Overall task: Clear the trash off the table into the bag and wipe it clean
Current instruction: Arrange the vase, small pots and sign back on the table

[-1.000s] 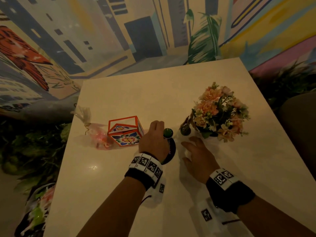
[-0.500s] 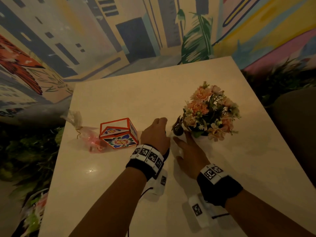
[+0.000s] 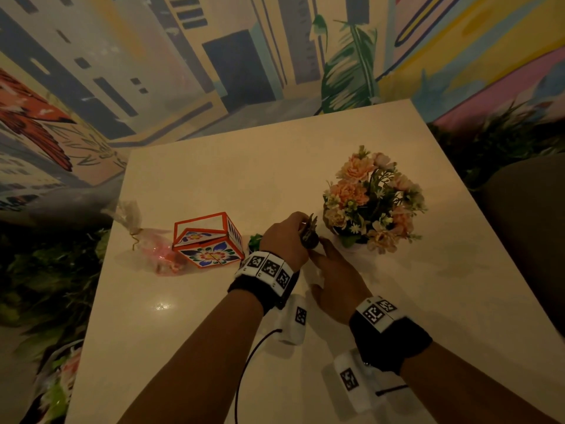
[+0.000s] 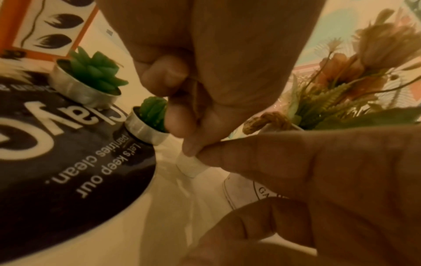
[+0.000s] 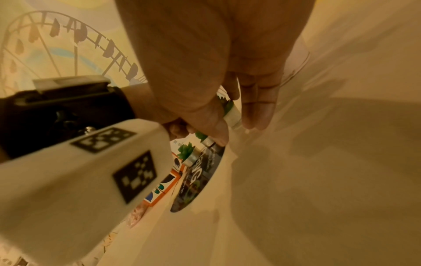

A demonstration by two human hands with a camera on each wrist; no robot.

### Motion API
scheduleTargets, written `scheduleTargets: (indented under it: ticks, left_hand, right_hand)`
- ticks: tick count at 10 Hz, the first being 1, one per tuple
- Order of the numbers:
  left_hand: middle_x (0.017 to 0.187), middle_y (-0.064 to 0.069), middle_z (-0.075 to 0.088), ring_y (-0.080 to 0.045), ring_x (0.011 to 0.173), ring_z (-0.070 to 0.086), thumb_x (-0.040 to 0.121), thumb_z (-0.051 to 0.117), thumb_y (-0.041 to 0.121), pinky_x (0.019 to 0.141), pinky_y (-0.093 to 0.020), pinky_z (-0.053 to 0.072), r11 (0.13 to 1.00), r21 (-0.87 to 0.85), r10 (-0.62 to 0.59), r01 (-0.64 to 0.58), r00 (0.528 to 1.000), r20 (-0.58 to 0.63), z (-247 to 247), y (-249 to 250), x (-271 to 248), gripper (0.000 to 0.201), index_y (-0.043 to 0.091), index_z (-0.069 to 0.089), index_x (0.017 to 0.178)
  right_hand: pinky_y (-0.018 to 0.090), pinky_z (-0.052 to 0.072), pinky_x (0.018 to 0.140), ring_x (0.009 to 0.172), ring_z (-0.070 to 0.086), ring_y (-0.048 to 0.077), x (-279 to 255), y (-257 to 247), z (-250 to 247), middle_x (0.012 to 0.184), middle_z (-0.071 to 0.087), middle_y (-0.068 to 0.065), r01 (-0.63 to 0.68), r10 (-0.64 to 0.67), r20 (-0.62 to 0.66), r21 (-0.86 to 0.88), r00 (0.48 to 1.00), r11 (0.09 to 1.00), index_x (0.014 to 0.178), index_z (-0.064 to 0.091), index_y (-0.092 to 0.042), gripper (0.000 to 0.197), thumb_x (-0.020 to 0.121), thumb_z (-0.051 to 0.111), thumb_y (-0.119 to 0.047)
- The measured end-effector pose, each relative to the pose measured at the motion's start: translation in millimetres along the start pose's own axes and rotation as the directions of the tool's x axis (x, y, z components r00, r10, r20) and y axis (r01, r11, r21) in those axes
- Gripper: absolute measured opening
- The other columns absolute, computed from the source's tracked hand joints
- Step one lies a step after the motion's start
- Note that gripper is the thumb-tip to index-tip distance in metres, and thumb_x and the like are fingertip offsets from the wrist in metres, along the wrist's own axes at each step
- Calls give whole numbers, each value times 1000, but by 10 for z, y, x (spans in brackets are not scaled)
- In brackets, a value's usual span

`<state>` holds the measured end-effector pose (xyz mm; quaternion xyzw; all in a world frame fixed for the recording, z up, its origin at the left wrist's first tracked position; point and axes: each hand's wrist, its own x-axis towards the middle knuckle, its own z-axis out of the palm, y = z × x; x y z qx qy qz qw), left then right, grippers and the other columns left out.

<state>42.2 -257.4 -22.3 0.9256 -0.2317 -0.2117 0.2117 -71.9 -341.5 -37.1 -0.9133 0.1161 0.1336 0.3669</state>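
On the white table (image 3: 275,179), my left hand (image 3: 302,226) grips a small dark brown, pine-cone-like item (image 3: 311,232) beside the flower pot. In the left wrist view its curled fingers pinch down onto a small white piece (image 4: 190,166). My right hand (image 3: 324,249) lies just to the right with its fingers fairly straight, and one fingertip (image 4: 205,154) touches that white piece. Left of the hands lie an orange patterned box (image 3: 208,240) and a pink cellophane packet (image 3: 156,243). A bag (image 3: 52,390) of colourful trash sits on the floor at the lower left.
A pot of peach artificial flowers (image 3: 373,200) stands right of the hands. Two green succulent tealights (image 4: 91,79) (image 4: 150,118) sit on a black round coaster (image 4: 56,162) under my left wrist. Plants line both table sides; a painted wall is behind.
My left hand has moved right from the coaster to the dark item and taken hold of it. The right hand has stayed close, its fingers now at the item's base.
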Motion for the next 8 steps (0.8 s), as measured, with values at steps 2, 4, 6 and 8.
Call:
scheduleTargets:
  ticks: [2, 4, 6, 8]
  left_hand:
    - [104, -8, 66, -32, 94, 61, 81, 61, 12, 69, -30, 43, 999, -11, 35, -35, 999, -10, 0, -15, 34, 35, 22, 56, 114]
    - [115, -6, 65, -29, 101, 61, 79, 62, 8, 73, -28, 42, 997, -28, 71, -70, 997, 17, -81, -3, 22, 46, 23, 54, 122]
    - [126, -1, 61, -27, 103, 61, 73, 60, 0, 78, -31, 50, 993, -113, 28, -36, 997, -69, -86, -82, -195, 67, 28, 45, 132]
    - [119, 3, 63, -18, 104, 61, 76, 59, 1, 84, -27, 49, 959, -284, -120, 17, 929, -351, -91, -190, -574, 53, 21, 50, 124]
  right_hand:
    - [30, 33, 112, 144, 24, 23, -16, 26, 65, 160, 0, 0, -30, 30, -24, 27, 999, 999, 150, 16, -30, 76, 88, 57, -16]
    - [30, 37, 108, 136, 36, 26, -20, 38, 103, 157, 5, 1, -50, 50, -34, 23, 998, 999, 148, 19, -32, 74, 87, 59, -20]
    - [28, 24, 115, 148, 8, 20, -11, 78, 32, 159, -14, -3, -52, 52, -5, -40, 999, 998, 148, 21, -37, 72, 88, 59, -23]
    - [30, 30, 114, 146, 16, 19, -11, 43, -1, 159, -10, -7, -75, 75, 25, 9, 997, 997, 147, 22, -40, 75, 86, 63, -26]
